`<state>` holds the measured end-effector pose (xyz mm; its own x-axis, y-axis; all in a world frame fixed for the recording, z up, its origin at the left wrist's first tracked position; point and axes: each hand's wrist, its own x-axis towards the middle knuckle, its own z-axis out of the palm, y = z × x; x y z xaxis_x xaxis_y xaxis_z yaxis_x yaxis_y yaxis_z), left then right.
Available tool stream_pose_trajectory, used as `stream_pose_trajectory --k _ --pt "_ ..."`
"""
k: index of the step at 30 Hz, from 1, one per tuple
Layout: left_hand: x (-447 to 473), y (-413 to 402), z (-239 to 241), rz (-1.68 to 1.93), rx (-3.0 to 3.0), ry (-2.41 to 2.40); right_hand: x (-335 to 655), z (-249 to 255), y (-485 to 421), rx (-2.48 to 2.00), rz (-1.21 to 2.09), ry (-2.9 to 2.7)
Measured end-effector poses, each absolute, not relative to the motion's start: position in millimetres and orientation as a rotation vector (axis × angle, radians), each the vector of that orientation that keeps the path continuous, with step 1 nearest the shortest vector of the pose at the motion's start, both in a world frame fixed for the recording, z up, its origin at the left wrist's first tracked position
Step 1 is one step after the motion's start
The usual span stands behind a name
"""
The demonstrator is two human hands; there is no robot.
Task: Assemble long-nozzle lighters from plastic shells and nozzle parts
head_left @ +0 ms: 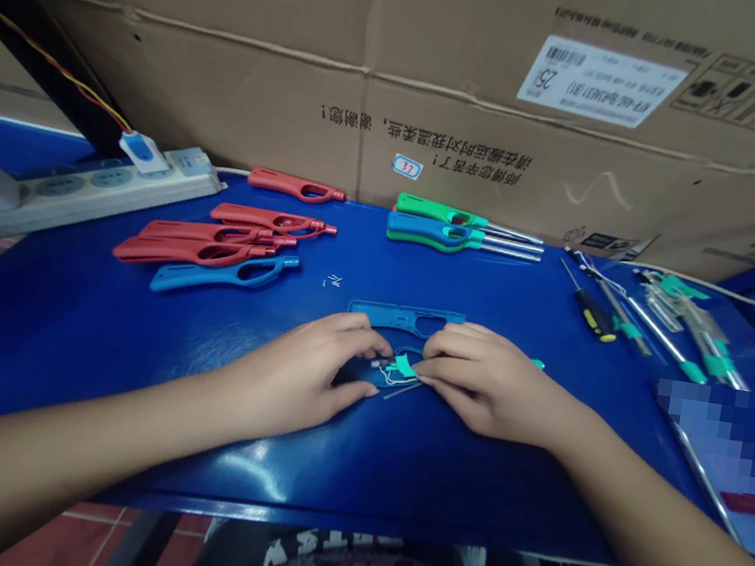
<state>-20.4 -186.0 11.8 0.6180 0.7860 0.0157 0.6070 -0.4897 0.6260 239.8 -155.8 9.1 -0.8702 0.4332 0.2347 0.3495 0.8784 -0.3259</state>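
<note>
Between my hands lies a blue lighter casing half [374, 377], partly covered by my fingers. In it sit a bright green plastic piece [406, 366] and thin white wires [393, 378]. My left hand [312, 368] curls around the casing's left part, thumb on the near side and fingers on the far side. My right hand [487, 382] is closed at the right end, fingertips pinched at the green piece and wires. A thin metal strip [402, 392] pokes out by its fingertips. Just beyond lies the other blue casing half [383, 316], hollow side up.
Red lighter handles [198, 251] and a blue one [226, 277] lie left, near a power strip [87, 183]. Tiny screws [333, 281] lie mid-table. Green-and-blue lighters [434, 232] rest at the back. Right are a screwdriver [595, 316], metal tubes [667, 340]. Cardboard [270, 97] stands behind.
</note>
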Motion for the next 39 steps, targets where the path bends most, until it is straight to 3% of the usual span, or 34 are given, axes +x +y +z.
stream_pose_trajectory --k 6,17,28,39 --pt "-20.1 -186.5 9.2 0.420 2.258 1.107 240.8 9.9 -156.0 -0.582 0.411 -2.759" --pt "-10.3 -196.5 6.0 0.535 2.165 1.062 237.8 2.6 -156.7 -0.871 0.733 -2.558" --pt "-8.7 -192.8 2.4 0.617 2.121 1.117 245.8 16.2 -156.9 -0.863 0.384 -2.764" --pt "-12.7 -187.8 1.6 0.643 2.159 1.068 264.4 26.6 -147.7 -0.998 0.579 -2.796"
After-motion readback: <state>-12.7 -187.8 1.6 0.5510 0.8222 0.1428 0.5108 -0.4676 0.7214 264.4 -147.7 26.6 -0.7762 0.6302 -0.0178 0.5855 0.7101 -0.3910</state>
